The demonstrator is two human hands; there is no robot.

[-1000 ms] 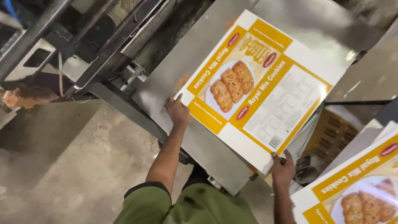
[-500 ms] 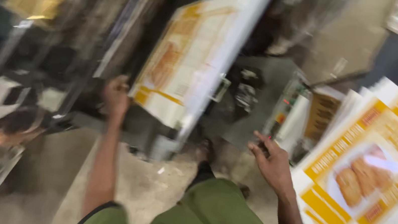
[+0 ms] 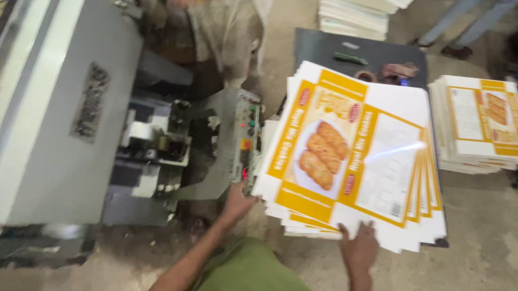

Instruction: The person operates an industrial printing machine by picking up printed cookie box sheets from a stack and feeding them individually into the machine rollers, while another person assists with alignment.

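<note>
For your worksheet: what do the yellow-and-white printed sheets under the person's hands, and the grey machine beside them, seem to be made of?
Printed sheets: probably coated paperboard, glossy; a bright glare streak crosses the top sheet, and the thin flat sheets fan at the edges. Grey machine: likely painted metal, matt; flat, rigid grey panels. The right hand rests on the stack's near edge.

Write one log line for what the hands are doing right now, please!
left hand: at near-left edge of printed carton sheet stack | right hand: flat on stack's near edge | machine: to the left | second stack: right
</note>
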